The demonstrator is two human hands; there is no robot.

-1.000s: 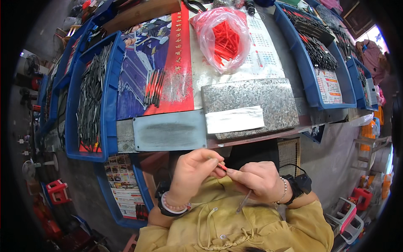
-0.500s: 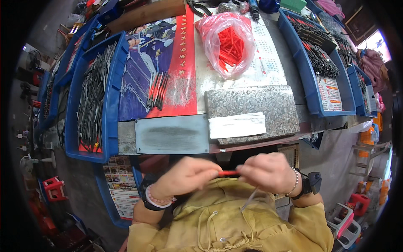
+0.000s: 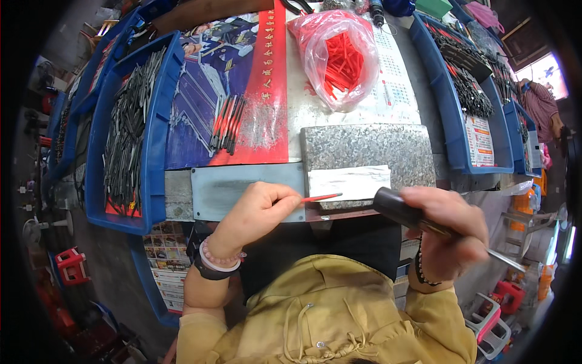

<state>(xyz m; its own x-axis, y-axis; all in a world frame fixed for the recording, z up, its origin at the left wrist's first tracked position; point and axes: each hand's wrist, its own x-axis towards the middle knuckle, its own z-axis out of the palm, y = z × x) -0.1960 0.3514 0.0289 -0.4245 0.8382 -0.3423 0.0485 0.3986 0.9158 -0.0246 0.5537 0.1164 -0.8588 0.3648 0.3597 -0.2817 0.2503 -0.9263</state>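
Pinched in the fingers of my left hand (image 3: pixel 259 209) is a thin red rod with a dark tip (image 3: pixel 321 198). Its tip points right, over the near edge of a folded white sheet (image 3: pixel 348 182) on a speckled stone slab (image 3: pixel 370 145); I cannot tell if it touches. My right hand (image 3: pixel 451 233) is wrapped round a screwdriver (image 3: pixel 400 209), its black handle end toward the slab and its metal shaft slanting down to the right. Under my left wrist's far side lies a grey plate (image 3: pixel 242 182) with a dark smudge.
Several red-and-black rods (image 3: pixel 227 124) lie on a poster beyond the plate. Behind the slab stands a plastic bag (image 3: pixel 303 48) of red tubes. Blue trays of dark rods flank the table, one at left (image 3: pixel 156 133) and one at right (image 3: pixel 445 127).
My hands have parted. The left has risen over the table's front edge with the red rod; the right has swung right and up, turning the screwdriver's handle toward the slab.
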